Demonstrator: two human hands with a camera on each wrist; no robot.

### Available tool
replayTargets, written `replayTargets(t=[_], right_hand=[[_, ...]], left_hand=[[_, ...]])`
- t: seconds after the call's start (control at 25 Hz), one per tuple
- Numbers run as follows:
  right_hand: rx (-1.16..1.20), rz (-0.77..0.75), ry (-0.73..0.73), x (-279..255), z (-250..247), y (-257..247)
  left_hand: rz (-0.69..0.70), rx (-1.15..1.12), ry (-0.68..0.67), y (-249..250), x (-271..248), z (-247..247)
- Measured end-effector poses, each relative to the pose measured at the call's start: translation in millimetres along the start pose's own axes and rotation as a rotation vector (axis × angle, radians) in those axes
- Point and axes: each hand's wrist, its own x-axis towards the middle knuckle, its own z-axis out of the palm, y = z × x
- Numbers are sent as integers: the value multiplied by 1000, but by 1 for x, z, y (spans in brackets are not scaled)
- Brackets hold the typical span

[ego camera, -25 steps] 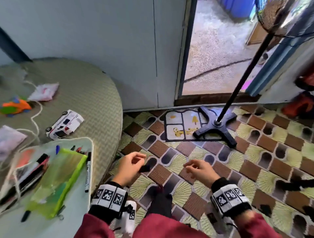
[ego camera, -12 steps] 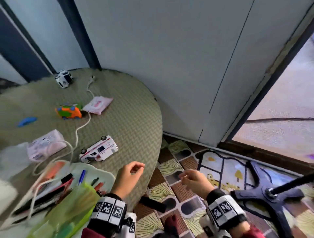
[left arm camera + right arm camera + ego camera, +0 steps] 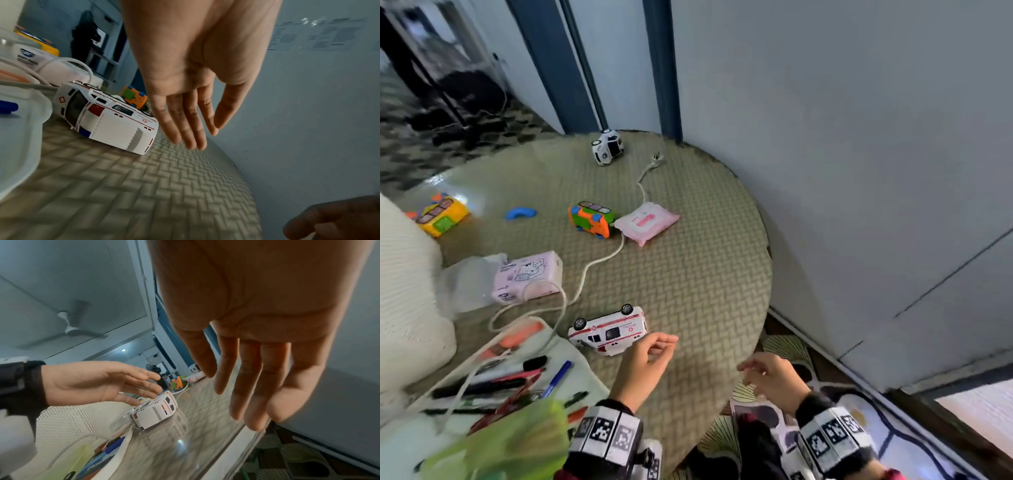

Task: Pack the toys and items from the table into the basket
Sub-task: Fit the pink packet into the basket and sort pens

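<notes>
1. Head view, nearest first: the white mesh basket (image 3: 585, 383) sits at the table's near left edge, already holding pens (image 3: 554, 378) and a green pouch (image 3: 510, 442).
2. Just beyond its rim the toy ambulance (image 3: 608, 330) lies tipped on its side on the woven table (image 3: 688, 274). The left hand (image 3: 643, 366) hovers right beside it, fingers loosely extended and empty, not touching as far as I can tell.
3. The right hand (image 3: 774, 380) hangs over the table's edge, fingers relaxed and holding nothing.
4. That ambulance looks like hard, light plastic: stiff, smooth, a bit slippery. I would take it across the boxy body, thumb on one long side and fingers on the other, clear of the wheels.
5. Farther back a white cable (image 3: 599, 263) snakes across the table beside a pink tissue pack (image 3: 527, 277); the pack should squash softly, so a broad grasp suits it.
6. Beyond lie an orange toy bus (image 3: 592, 219) touching a pink pouch (image 3: 647, 221), then a small white car (image 3: 607, 147) at the far edge.
</notes>
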Motion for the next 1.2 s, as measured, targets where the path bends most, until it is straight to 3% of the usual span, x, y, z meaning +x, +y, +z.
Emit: replayTargets(t=[0.36,0.76,0.84,0.92,1.0,1.2], right_hand=[[-165,-139,-314,110,-64,-33],[-231,-246,-504,172,-43,-81],[-256,-289,-540,179,-30,-99],[-279,-348,-553,187,-15,-120],[-282,-406,-535,197,-3,-140],[-295,-489,-526,232,27,-197]], left_hand=[[-134,-119,351,19,40,15],[-336,-380,617,18,61,-2],[-353,-243,737,5,66,-16],[-298,95,801,-9,72,-31],[-292,282,780,-23,82,-37],[-461,443,637,-48,97,-29]])
